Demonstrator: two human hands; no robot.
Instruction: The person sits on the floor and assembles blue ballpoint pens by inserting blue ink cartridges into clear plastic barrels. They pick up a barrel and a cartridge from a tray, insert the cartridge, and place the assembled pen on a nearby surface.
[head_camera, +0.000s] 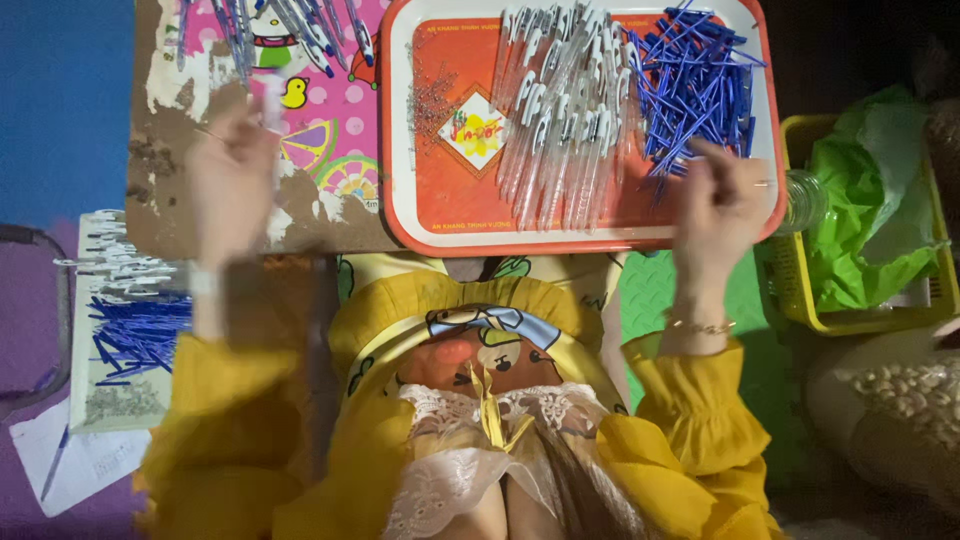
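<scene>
My left hand (232, 170) is raised over the worn table top, blurred, with a clear pen barrel (272, 105) pinched between its fingertips. My right hand (722, 205) hovers over the right edge of the orange tray (440, 215), fingers curled by the heap of blue refills (690, 80); whether it grips one is unclear. A row of clear pen barrels (560, 110) lies in the tray's middle, and small metal springs (430, 100) are scattered at its left.
Assembled pens (270, 30) lie at the table's far edge on a pink cartoon surface. A second board (125, 310) with blue refills and barrels sits lower left. A yellow basket (800, 280) with a green bag stands right, a clear bottle (805, 200) beside it.
</scene>
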